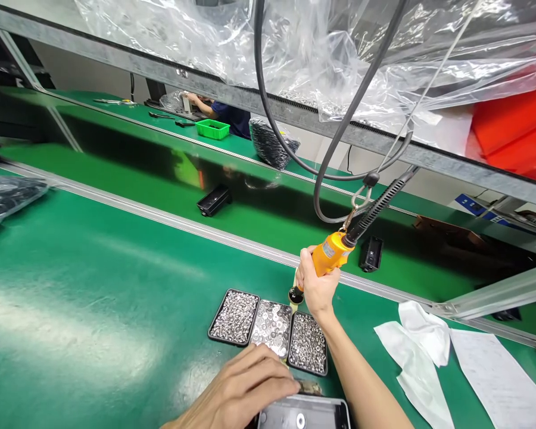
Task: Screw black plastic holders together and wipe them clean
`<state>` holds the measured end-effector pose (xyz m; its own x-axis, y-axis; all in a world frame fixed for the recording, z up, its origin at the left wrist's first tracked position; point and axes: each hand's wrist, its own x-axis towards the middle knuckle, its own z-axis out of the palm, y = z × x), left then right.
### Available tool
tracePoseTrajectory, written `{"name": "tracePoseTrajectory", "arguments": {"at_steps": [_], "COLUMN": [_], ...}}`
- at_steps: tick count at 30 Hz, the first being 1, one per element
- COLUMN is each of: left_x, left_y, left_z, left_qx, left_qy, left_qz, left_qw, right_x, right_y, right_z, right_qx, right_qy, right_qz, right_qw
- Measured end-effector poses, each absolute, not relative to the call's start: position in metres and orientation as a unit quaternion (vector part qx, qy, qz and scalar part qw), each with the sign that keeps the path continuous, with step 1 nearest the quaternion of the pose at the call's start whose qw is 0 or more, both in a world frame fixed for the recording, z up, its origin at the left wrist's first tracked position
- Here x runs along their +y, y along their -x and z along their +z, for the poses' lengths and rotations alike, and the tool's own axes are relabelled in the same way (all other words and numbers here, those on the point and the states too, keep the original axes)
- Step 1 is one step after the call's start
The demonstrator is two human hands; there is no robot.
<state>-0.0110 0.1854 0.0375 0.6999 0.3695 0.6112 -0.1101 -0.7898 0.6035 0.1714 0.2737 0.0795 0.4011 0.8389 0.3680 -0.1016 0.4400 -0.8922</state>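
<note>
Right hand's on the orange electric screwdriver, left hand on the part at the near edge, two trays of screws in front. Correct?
Not quite: the head view shows three trays of screws side by side, not two. The rest holds: the right hand grips the orange electric screwdriver, and the left hand rests on the part at the near edge.

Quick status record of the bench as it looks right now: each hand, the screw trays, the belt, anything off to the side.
right hand: gripping an orange electric screwdriver, tip down, hung from a coiled cable
left hand: resting on a grey metal part at the near edge
trays: three black trays side by side, filled with small silver screws and washers
belt: two black parts lying on the green conveyor
right side: white cloth and a paper sheet
background: another person's arm near a green bin
</note>
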Motion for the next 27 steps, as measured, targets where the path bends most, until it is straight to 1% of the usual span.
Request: {"name": "tracePoseTrajectory", "arguments": {"at_steps": [9, 12, 17, 27], "left_x": [0.187, 0.183, 0.178, 0.178], "left_y": [0.012, 0.011, 0.012, 0.012], "left_z": [0.038, 0.041, 0.045, 0.044], "left_qx": [0.07, 0.091, 0.116, 0.113], "left_qy": [-0.869, -0.863, -0.853, -0.855], "left_qz": [0.374, 0.381, 0.374, 0.37], "left_qw": [0.318, 0.319, 0.345, 0.344], "right_x": [0.269, 0.268, 0.268, 0.268], "right_y": [-0.171, -0.171, -0.169, -0.168], "right_z": [0.092, 0.096, 0.096, 0.095], "right_qx": [-0.438, -0.439, -0.44, -0.434], "right_qy": [0.413, 0.407, 0.403, 0.415], "right_qz": [0.32, 0.32, 0.329, 0.347], "right_qw": [0.732, 0.734, 0.732, 0.721]}}
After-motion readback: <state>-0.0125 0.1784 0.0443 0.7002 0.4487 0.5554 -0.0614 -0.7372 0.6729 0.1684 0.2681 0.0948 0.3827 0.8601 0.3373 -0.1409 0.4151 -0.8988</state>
